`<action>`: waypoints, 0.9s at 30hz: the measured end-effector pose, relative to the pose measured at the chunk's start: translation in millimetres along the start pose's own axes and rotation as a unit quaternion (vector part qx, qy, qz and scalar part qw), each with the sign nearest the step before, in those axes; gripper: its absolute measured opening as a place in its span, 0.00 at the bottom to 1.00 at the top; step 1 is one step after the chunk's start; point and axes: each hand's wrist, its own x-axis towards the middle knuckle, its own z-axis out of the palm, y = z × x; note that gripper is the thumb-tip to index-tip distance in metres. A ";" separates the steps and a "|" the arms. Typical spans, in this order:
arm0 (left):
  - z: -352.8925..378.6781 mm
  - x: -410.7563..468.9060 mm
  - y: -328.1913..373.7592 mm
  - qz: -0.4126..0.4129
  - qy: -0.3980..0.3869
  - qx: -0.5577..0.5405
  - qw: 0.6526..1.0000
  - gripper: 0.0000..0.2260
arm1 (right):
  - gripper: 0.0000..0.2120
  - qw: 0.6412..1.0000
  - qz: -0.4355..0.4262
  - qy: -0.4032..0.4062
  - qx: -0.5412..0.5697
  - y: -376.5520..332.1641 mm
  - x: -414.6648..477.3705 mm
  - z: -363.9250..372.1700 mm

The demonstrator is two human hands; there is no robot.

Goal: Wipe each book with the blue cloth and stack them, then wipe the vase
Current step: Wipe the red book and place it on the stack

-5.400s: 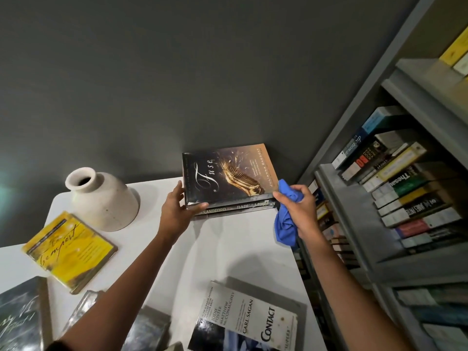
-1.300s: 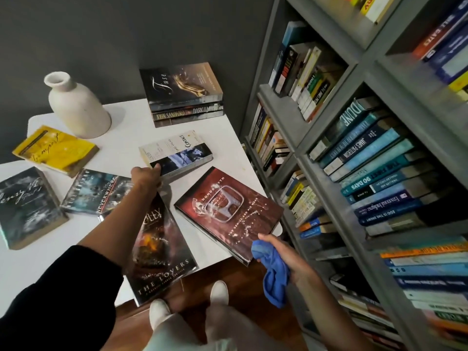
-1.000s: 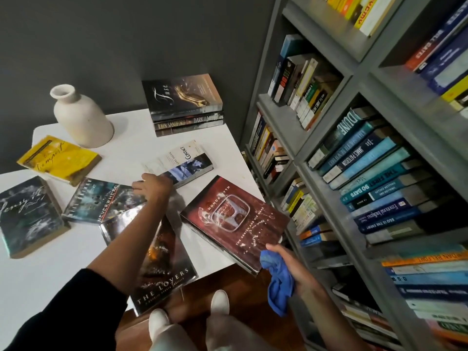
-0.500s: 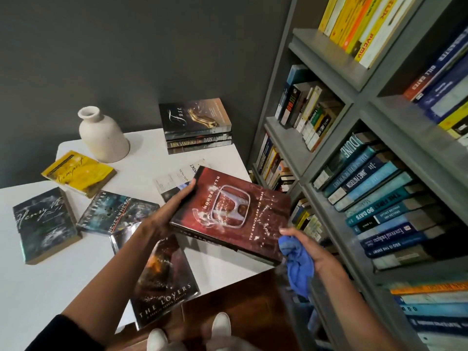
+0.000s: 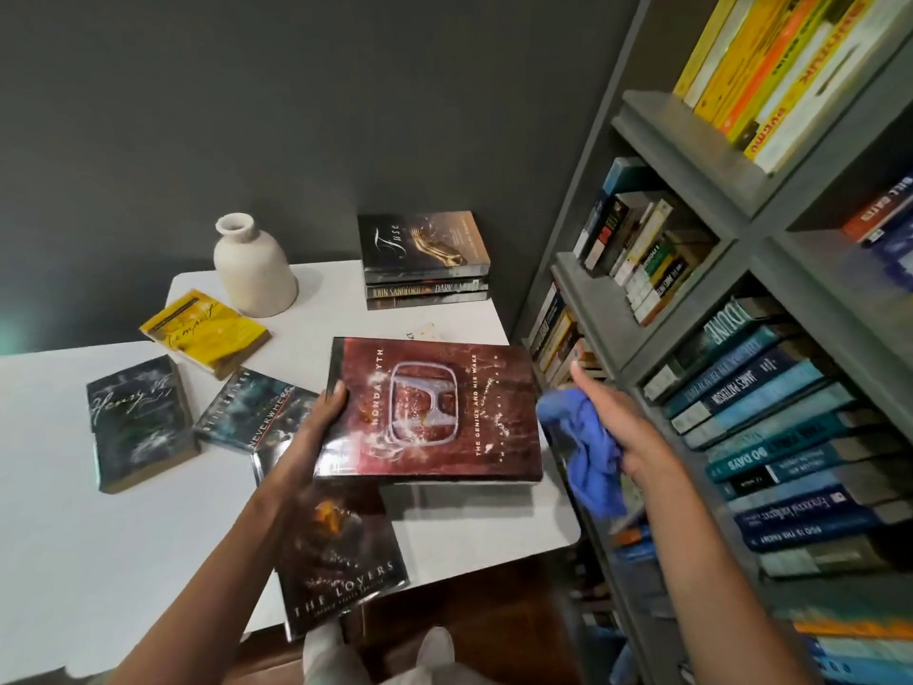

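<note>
My left hand (image 5: 323, 417) grips the left edge of a large red hardcover book (image 5: 444, 412) and holds it flat above the white table (image 5: 74, 536). Just off the book's right edge, my right hand (image 5: 617, 427) is closed on the crumpled blue cloth (image 5: 588, 452). A stack of books topped by "Fuse" (image 5: 422, 257) stands at the table's far right corner. The cream vase (image 5: 252, 269) sits at the far edge, left of the stack. A yellow book (image 5: 205, 331), a dark "Henry" book (image 5: 138, 422), "Neverwhere" (image 5: 252, 412) and "The Lovers" (image 5: 341, 561) lie loose on the table.
A grey bookshelf (image 5: 691, 269) packed with books fills the right side, close to my right hand. A white book (image 5: 425, 331) peeks out behind the red one. A dark grey wall backs the table. My white shoes (image 5: 321, 650) stand on wooden floor below the table edge.
My left hand let go of the white book, took the red book's left edge and lifted it off the table. My right hand with the cloth rose beside it.
</note>
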 end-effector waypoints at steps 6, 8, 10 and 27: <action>-1.2 0.4 8.8 0.030 0.027 -0.020 0.999 0.22 | 0.16 0.948 -0.241 0.186 -0.091 -26.0 4.8 52.5; -4.4 3.8 7.2 0.030 0.024 -0.020 0.999 0.23 | 0.13 0.901 -0.327 0.150 -0.241 -22.0 -5.0 70.9; -8.9 5.3 6.3 0.030 0.016 -0.023 0.999 0.24 | 0.12 0.826 -0.389 0.145 -0.381 -10.4 -10.4 79.7; -19.0 13.8 9.2 0.033 -0.001 -0.042 0.999 0.30 | 0.12 0.791 -0.438 0.151 -0.399 -10.6 -12.9 80.7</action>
